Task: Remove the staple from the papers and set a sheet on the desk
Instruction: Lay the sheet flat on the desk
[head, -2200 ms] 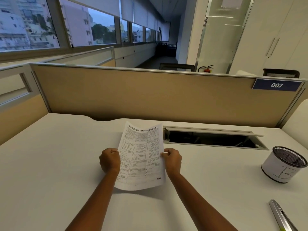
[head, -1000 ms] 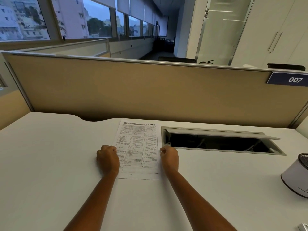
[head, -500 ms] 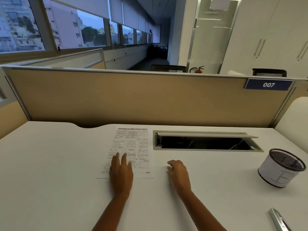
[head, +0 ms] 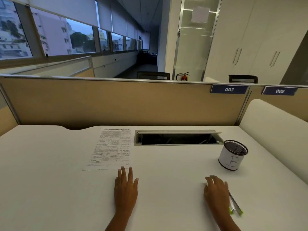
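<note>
A printed sheet [head: 111,147] lies flat on the white desk [head: 41,172], left of the cable slot. My left hand [head: 126,187] rests palm down just below the sheet's lower right corner, fingers spread, holding nothing. My right hand [head: 215,189] hovers flat over the desk at the right, fingers apart and empty. A metal tool with green tips [head: 235,205] lies just right of that hand, partly hidden by it.
A mesh pen cup [head: 232,155] with a white paper wrap stands at the right. An open cable slot [head: 178,138] runs along the back of the desk. A tan partition [head: 116,102] closes off the far edge; a white divider [head: 275,124] rises at right.
Both hands held the sheet up, laid it flat on the desk and let go. My left hand slid off the sheet toward me; my right hand moved right toward the metal tool.
</note>
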The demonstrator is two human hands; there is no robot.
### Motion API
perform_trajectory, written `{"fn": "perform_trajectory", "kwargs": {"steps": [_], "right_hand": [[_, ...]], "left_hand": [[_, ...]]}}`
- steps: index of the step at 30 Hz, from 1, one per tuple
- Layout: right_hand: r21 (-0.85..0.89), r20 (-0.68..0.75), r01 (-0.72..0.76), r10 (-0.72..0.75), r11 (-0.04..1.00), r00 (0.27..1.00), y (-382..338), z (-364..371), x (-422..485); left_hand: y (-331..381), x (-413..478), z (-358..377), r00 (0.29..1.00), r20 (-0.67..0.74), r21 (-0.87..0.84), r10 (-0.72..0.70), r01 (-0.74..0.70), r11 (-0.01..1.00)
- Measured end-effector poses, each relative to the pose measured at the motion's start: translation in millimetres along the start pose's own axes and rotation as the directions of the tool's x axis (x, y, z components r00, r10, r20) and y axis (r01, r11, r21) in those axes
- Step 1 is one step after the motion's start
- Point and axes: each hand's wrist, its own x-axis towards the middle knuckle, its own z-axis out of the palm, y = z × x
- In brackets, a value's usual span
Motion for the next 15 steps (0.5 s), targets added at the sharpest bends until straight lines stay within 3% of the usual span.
{"fn": "perform_trajectory", "kwargs": {"steps": [7,15], "right_hand": [[0.011,0.171,-0.257,0.252,0.966,0.953,30,-23,-27],[0.045,0.217,-0.238,0.223,0.970,0.950,35,-25,-29]], "left_hand": [[5,-26,1,0.999,0.021,0.021,-0.030,0.030,0.999],[1,-28,-4,0.999,0.015,0.038,-0.034,0.033,0.999]]}}
